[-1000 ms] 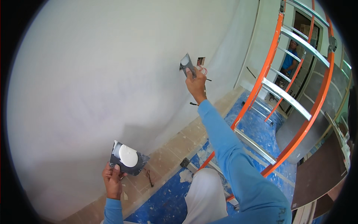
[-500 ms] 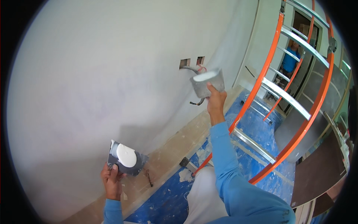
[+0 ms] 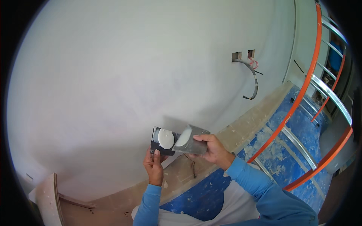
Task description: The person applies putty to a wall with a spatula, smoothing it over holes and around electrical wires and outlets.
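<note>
White paste (image 3: 166,139) lies smooth on two flat, squarish blades (image 3: 193,146).

The right side of the flat black plate with a round white mound (image 3: 168,152) is hidden behind the flat grey plate (image 3: 199,142); whether they touch cannot be told. Most fingers of the left hand (image 3: 154,167) are hidden behind the black plate. The dark round rim cuts off the orange ladder with silver rungs (image 3: 310,75); a blue shape (image 3: 334,58) beyond is too dim to tell.
</note>
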